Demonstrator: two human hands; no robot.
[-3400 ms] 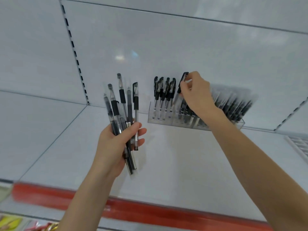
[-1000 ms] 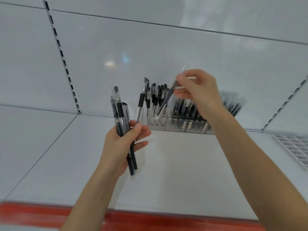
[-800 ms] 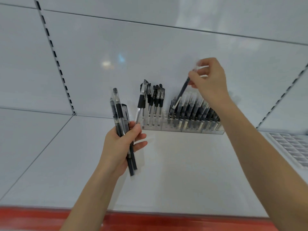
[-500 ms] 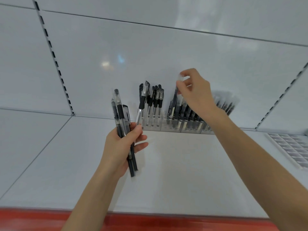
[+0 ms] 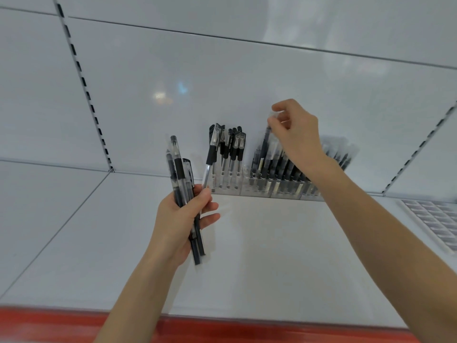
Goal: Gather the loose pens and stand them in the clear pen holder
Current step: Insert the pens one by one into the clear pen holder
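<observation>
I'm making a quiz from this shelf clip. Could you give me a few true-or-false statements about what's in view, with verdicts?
1. The left hand grips a bunch of loose pens. True.
2. The right hand holds nothing. False: it pinches the top of a pen above the holder.
3. The holder stands at the back of the shelf. True.
4. The holder is empty. False: it already has many standing pens.
5. The shelf's edge strip is blue. False: it is red.
</observation>
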